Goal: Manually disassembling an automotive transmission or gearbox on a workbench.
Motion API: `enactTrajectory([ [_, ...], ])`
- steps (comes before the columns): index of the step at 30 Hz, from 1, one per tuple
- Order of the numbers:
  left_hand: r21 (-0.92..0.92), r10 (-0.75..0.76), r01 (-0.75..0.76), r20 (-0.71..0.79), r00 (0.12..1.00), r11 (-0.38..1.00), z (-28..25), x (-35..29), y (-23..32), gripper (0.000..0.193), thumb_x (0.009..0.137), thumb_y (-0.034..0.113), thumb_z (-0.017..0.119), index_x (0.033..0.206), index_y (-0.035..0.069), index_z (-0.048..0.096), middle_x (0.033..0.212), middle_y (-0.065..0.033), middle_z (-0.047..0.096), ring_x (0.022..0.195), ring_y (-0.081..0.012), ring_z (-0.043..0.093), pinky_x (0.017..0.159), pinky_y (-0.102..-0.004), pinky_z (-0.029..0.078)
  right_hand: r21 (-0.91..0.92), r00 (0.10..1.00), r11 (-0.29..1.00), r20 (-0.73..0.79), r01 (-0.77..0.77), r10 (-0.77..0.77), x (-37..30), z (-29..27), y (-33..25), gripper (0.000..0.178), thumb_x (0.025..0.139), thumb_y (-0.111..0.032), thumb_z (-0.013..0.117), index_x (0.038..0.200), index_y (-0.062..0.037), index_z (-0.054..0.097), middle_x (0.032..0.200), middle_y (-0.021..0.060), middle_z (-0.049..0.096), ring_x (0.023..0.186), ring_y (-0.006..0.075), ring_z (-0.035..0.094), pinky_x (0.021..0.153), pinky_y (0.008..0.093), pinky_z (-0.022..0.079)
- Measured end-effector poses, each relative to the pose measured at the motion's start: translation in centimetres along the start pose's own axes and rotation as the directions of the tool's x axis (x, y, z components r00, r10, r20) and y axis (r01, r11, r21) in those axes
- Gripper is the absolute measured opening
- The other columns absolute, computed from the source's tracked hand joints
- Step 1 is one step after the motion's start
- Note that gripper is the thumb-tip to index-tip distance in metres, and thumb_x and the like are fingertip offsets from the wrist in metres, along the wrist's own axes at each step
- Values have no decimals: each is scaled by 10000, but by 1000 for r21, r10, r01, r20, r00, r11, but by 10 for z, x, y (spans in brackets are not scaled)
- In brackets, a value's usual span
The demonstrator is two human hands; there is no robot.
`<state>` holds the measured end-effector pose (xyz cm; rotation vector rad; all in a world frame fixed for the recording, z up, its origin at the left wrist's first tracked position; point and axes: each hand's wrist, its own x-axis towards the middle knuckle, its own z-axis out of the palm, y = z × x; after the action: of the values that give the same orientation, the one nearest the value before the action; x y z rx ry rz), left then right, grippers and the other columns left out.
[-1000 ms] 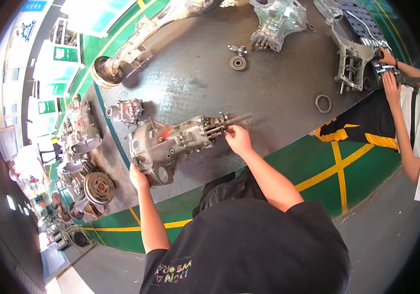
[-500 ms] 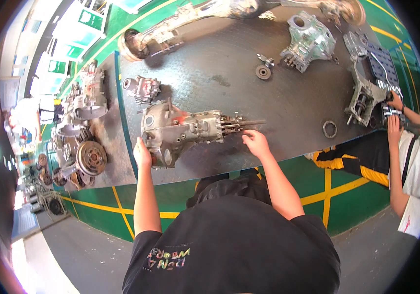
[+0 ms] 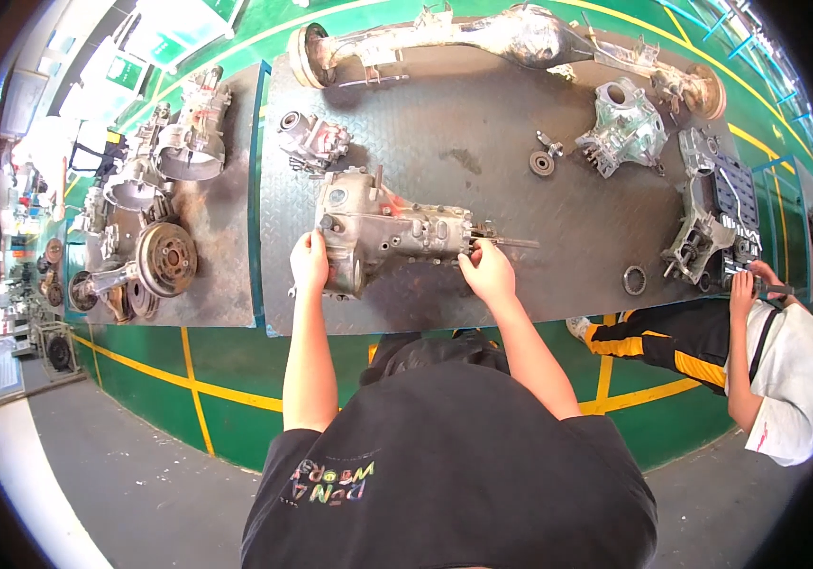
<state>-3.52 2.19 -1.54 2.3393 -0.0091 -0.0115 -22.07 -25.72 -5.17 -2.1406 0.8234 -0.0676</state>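
Checkered grey steel plate bears our grimy cast-metal gearbox casing, lying on its side at the near edge (within reach). Our left hand curls against its wide end, steadying it; our right hand pinches the slim shaft end.

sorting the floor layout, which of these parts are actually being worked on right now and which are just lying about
In hand:
- gearbox casing, left hand on its wide end
- its shaft end, right hand at it

Lying about:
- long axle housing at the far edge
- small casing
- round bearing
- ring
- brake drum on the left plate
- parts by a co-worker's hand
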Motion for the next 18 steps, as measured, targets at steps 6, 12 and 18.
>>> enactTrajectory([
  [6,-399,4,55,147,989,915,0,6,-7,264,983,213,549,1008,-25,660,824,-68,671,724,-134,589,687,-309,493,-78,999,997,48,-9,13,14,0,-21,396,808,-395,703,871,-18,599,870,159,652,888,351,636,776,439,509],
  [12,-462,27,166,383,923,871,-10,22,-4,404,834,129,604,1195,-47,560,1045,-137,664,916,-184,630,836,-325,512,-347,983,931,93,-114,155,35,-6,-46,477,867,-483,597,944,-23,697,990,193,701,980,357,665,849,453,524],
  [18,-202,35,68,467,884,977,-22,24,25,613,733,238,807,1206,-55,549,1100,-156,652,1012,-208,624,887,-349,503,-467,974,882,167,-60,154,48,-7,-44,501,904,-481,531,983,-24,721,1020,205,705,1007,369,663,876,465,519],
])
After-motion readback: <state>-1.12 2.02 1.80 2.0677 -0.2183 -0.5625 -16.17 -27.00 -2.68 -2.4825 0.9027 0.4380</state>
